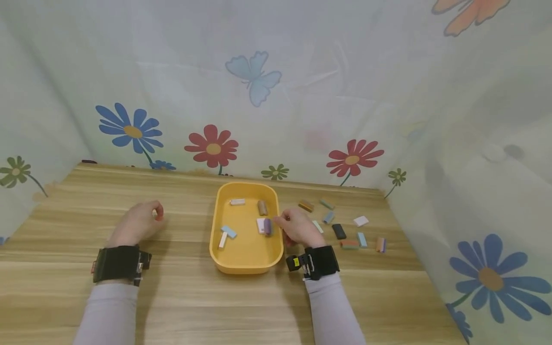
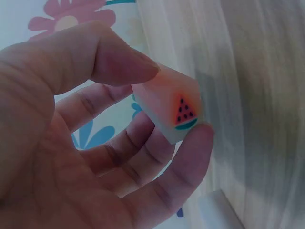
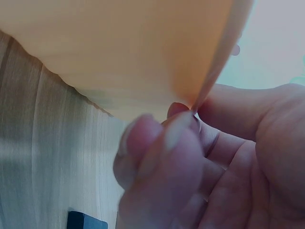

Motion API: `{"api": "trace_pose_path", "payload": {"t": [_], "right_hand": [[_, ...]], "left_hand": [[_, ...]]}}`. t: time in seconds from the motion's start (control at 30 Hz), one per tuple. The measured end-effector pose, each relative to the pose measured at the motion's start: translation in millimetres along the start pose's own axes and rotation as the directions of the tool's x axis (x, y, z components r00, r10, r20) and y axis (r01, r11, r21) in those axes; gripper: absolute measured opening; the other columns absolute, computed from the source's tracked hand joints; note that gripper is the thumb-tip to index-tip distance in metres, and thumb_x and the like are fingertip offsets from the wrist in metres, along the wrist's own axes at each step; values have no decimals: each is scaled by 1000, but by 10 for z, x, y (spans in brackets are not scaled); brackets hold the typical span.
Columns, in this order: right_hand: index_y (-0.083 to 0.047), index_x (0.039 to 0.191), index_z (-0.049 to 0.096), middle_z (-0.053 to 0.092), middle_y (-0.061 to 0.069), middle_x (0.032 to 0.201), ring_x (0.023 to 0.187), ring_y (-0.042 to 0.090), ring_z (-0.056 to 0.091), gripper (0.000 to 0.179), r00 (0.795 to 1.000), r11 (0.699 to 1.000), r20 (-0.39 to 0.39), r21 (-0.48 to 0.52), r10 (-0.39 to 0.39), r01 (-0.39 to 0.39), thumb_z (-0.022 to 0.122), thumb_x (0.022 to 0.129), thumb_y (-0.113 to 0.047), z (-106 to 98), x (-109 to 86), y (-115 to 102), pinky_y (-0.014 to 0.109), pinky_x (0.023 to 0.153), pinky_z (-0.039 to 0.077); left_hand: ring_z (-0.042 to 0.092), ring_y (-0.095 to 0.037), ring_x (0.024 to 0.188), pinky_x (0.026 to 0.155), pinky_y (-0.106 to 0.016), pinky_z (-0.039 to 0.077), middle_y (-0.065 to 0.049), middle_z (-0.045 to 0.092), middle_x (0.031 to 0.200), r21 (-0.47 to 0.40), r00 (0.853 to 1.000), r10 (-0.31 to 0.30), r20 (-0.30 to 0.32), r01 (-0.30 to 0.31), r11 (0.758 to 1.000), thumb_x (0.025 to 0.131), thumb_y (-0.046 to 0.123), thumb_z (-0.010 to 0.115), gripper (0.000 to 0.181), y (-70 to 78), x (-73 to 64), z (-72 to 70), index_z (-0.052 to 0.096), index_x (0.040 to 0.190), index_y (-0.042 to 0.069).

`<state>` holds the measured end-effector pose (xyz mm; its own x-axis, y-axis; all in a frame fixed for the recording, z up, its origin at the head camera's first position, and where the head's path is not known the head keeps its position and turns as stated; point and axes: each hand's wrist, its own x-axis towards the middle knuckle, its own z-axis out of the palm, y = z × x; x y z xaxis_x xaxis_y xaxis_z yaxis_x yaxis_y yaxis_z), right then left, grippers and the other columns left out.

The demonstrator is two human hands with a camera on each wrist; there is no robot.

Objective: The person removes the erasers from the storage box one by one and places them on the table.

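Observation:
My left hand (image 1: pixel 137 223) is above the table, left of the yellow tray (image 1: pixel 246 254). Between its thumb and fingers it pinches a small pale eraser (image 2: pixel 164 102) printed with a watermelon slice, clear in the left wrist view. My right hand (image 1: pixel 299 227) is at the tray's right side, and its thumb and fingers pinch the rim (image 3: pixel 217 67). Inside the tray lie several small erasers, among them a brown one (image 1: pixel 262 208), a purple one (image 1: pixel 268 227), a light blue one (image 1: pixel 229 232) and a white one (image 1: pixel 223 240).
Right of the tray, several more erasers are scattered over the wooden table (image 1: pixel 181 297), including a black one (image 1: pixel 339 231), a white one (image 1: pixel 361 221) and an orange-green one (image 1: pixel 350 244). A flower-printed curtain (image 1: pixel 302 110) hangs behind the table and along its sides.

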<state>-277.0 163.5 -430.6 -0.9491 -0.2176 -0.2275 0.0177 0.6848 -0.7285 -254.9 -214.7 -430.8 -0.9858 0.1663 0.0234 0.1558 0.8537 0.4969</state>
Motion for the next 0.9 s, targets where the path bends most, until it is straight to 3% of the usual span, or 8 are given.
{"api": "trace_pose_path", "payload": {"t": [0.23, 0.63, 0.8, 0.9], "right_hand": [[-1, 78, 54, 52, 10, 54, 42, 24, 51, 31, 1000, 1000, -1, -10, 4, -4, 50, 89, -30, -6, 0, 11, 38, 44, 48], [0, 80, 55, 51, 9, 53, 42, 24, 52, 32, 1000, 999, -7, -37, 6, -6, 49, 89, -31, -5, 0, 3, 37, 45, 48], [-2, 77, 54, 50, 8, 52, 44, 27, 53, 32, 1000, 999, -8, -51, -1, 0, 49, 89, -31, -7, -8, -18, 39, 46, 48], [-3, 76, 54, 50, 8, 53, 44, 27, 53, 31, 1000, 999, -9, -51, 10, -10, 49, 89, -31, -3, -9, -17, 39, 46, 48]], "left_hand": [[43, -21, 61, 52, -29, 31, -5, 49, 69, -12, 998, -41, 52, 42, 999, 72, 10, 53, 10, -68, 16, 76, 50, 81, 8], [45, -23, 64, 50, -29, 31, -7, 51, 73, 19, 993, -92, 78, 91, 996, 68, 10, 54, 14, -71, 18, 78, 50, 82, 9], [45, -24, 66, 49, -30, 31, -8, 50, 75, 36, 986, -133, 101, 130, 991, 69, 12, 53, 17, -62, 7, 69, 51, 86, 10], [45, -28, 72, 52, -35, 34, -15, 49, 86, 47, 980, -170, 105, 166, 985, 72, 15, 54, 26, -30, -9, 56, 51, 96, 7]]}}
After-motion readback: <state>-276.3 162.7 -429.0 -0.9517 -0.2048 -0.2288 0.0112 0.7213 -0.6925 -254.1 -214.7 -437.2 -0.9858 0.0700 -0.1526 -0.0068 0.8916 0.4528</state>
